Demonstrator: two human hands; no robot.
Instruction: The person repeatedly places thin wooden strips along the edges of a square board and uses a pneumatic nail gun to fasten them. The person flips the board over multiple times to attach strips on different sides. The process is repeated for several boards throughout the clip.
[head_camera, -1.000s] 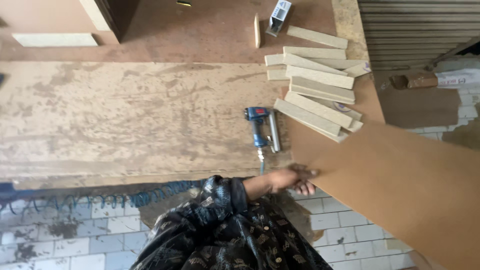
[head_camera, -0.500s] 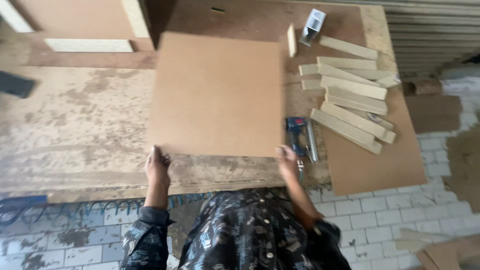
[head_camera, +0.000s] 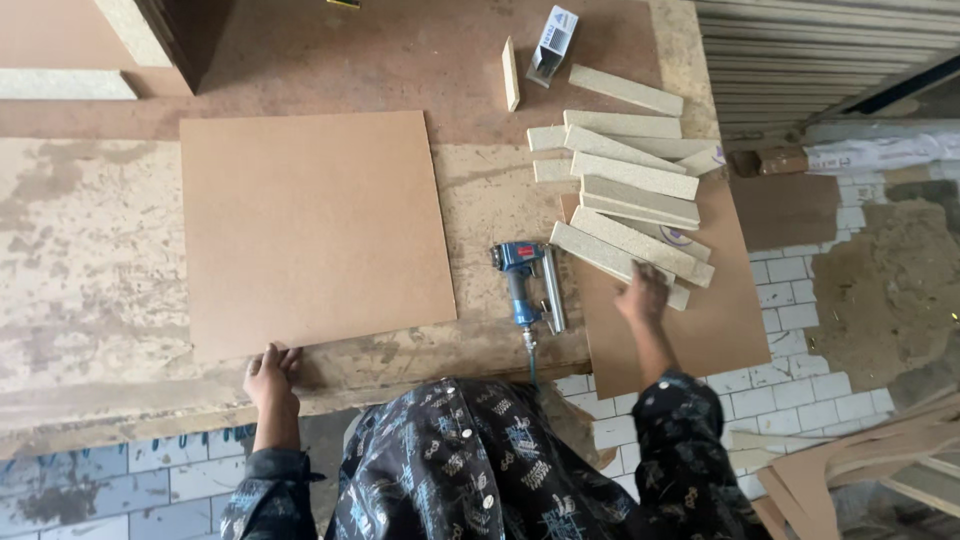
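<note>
Head view: I see the worn, paint-flecked wooden workbench (head_camera: 90, 250) filling the picture, and on it the square brown hardboard panel (head_camera: 310, 230) lying flat, left of centre. My left hand (head_camera: 270, 372) sits at seven o'clock, fingers laid flat on the panel's near edge, gripping nothing. At three o'clock a second brown board (head_camera: 700, 330) overhangs the bench, carrying a loose stack of pale chipboard strips (head_camera: 625, 195). My right hand (head_camera: 643, 296) reaches for the nearest strip, fingers spread and touching it; I cannot tell if they have closed. The blue pneumatic nail gun (head_camera: 525, 280) lies untouched between the boards. I judge the panel placed, with strips not yet on it and nothing fastened.
</note>
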